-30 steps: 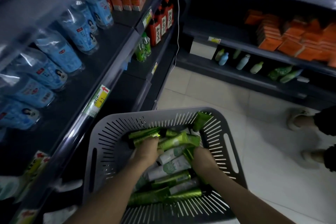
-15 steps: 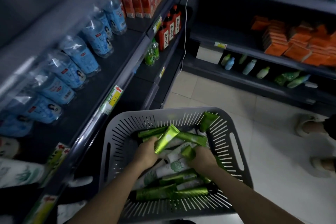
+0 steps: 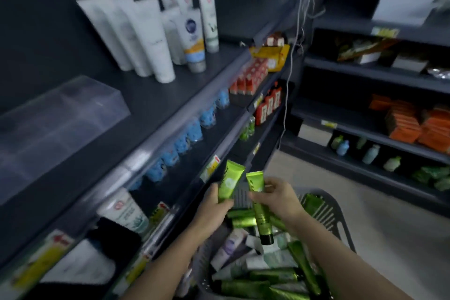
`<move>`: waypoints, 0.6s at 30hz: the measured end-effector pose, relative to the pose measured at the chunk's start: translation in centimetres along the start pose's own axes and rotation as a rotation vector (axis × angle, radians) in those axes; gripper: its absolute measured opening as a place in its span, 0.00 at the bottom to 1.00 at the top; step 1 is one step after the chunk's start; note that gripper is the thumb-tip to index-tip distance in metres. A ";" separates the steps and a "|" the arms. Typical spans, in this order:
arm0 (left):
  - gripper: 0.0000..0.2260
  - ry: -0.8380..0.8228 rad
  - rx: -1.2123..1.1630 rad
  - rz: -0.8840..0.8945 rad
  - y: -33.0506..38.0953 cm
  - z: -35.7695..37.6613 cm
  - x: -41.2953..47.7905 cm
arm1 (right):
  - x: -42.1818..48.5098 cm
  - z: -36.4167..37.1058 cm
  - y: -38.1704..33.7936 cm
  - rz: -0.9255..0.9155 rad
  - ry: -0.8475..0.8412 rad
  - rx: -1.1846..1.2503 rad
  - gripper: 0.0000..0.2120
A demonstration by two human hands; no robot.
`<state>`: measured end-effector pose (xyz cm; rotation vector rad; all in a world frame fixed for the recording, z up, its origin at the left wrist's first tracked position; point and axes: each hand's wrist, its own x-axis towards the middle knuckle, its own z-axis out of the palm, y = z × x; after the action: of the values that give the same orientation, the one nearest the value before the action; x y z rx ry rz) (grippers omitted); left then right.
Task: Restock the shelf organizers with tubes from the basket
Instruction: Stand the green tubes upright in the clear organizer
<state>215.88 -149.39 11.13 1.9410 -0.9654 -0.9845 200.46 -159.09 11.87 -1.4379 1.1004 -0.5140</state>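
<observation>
Two green tubes are out of the basket (image 3: 337, 212) now, where a second ago both hands were down among the heap. The left hand (image 3: 214, 207) grips the left-hand tube (image 3: 229, 182) round its lower half, just above the basket's far-left rim. The right hand (image 3: 277, 198) pinches the right-hand tube (image 3: 259, 207) near its crimped end, over the basket's far side. The hands are apart, each clamped on its own tube, and the two tubes stand just beside each other without clearly touching.

The view has also swung upward. A clear organizer (image 3: 56, 124) now shows on the upper shelf (image 3: 170, 105), well above and to the left of the basket, and it looks unfilled, though blur makes that uncertain. I judge that picking is done for this round and carrying to the organizer is the step in hand.

Both tubes are glossy bright green. The left-hand one stands crimp-up, tilted slightly right, with dark lettering and a pale round mark on its face; its cap is hidden in the palm. The right-hand one hangs crimp-up too, its dark cap pointing down into the basket. Below them, the heap of tubes (image 3: 267, 273) fills the basket: many green ones lie flat and crossed, with some white ones toward its left side.
</observation>
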 end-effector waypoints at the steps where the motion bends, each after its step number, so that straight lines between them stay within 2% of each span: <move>1: 0.08 0.042 -0.005 0.042 0.7 -1.3 -0.7 | -0.4 0.4 -1.7 -0.024 -0.020 0.032 0.12; 6: 0.10 0.312 0.071 0.194 4.3 -8.0 -5.0 | -2.8 2.6 -10.6 -0.195 -0.118 0.116 0.09; 12: 0.11 0.538 0.057 0.297 7.8 -15.4 -11.6 | -6.4 7.5 -19.1 -0.427 -0.238 0.140 0.06; 18: 0.09 0.784 0.033 0.282 8.2 -21.2 -18.6 | -10.4 14.7 -24.0 -0.547 -0.405 0.175 0.10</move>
<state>223.99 -131.28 32.83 1.8981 -0.7485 -0.0150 215.64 -146.03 34.26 -1.5959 0.3247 -0.6455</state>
